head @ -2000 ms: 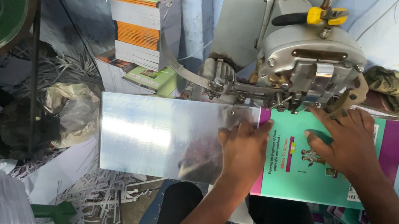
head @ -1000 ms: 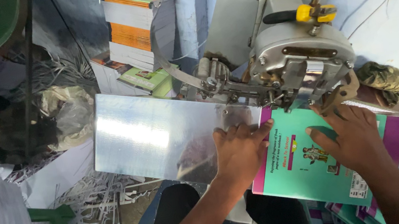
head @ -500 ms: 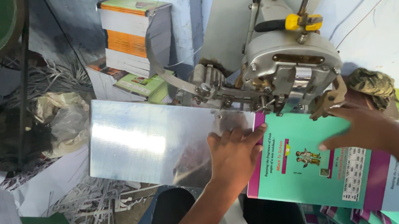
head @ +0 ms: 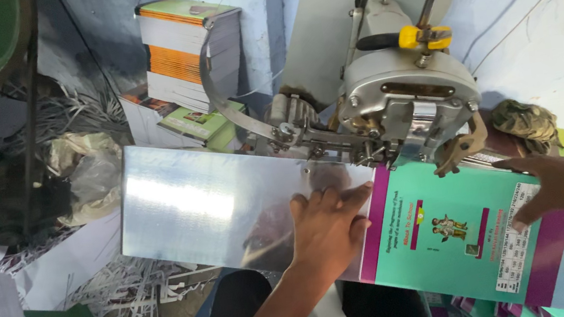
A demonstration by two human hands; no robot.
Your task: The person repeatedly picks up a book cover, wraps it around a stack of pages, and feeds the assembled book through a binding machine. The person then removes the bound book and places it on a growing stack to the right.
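Flat left hand (head: 328, 230) on shiny metal table (head: 192, 202); blue wall (head: 558, 13) behind.

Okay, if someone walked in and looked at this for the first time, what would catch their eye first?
Probably the grey metal machine head with its yellow knob at upper centre, and the shiny metal plate reaching out to its left. Just below the machine lies a teal and magenta booklet, with the left hand flat at its left edge and the right hand on its right part. Behind, a stack of books stands against the blue wall.
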